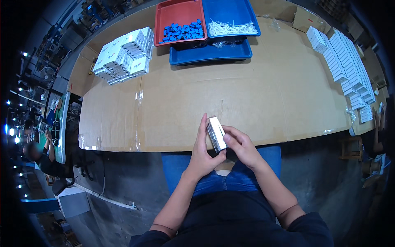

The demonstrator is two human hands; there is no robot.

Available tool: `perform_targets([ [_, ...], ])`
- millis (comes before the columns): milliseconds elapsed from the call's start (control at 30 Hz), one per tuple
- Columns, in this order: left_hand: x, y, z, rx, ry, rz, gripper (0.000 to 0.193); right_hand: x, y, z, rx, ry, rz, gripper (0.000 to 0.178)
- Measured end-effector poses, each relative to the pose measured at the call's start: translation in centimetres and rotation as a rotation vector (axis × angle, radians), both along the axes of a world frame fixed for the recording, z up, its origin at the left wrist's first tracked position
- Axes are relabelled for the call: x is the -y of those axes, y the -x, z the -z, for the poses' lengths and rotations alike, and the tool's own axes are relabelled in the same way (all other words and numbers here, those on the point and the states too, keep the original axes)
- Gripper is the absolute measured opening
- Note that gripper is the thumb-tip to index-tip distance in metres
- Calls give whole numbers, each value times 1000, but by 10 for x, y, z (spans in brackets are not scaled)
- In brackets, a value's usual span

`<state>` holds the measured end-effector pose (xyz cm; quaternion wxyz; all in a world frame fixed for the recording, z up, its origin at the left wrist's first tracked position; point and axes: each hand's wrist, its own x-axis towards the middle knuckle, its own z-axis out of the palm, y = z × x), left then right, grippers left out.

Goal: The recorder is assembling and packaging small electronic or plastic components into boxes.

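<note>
1. Just above the table's (230,103) near edge, a white box (218,132) is held tilted between both hands.
2. The left hand (201,159) is partly open around it, fingers stretched along its left side, thumb at its lower end.
3. The right hand (247,153) is partly closed on its right side, thumb pressed near the lower corner.
4. At the far side, a red tray (177,11) holds a heap of blue parts (183,32) toward its near end.
5. Beside it, a blue tray (228,10) holds thin white parts (232,29), also at the near end.
6. Beneath both is a lower tray (189,59), also blue, with clear plastic (224,43) showing; its other contents are hidden.
7. White stacks stand left (123,55) and right (343,61).
</note>
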<state>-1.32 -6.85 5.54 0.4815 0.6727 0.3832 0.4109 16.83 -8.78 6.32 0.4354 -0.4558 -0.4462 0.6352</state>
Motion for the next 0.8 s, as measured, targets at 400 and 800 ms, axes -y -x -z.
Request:
perform_targets([
  [400, 12, -31, -3, 366, 362, -213, 78, 13, 27, -7, 317, -486, 132, 56],
  [800, 15, -36, -2, 567, 250, -258, 92, 25, 41, -4, 355, -562, 156, 52],
])
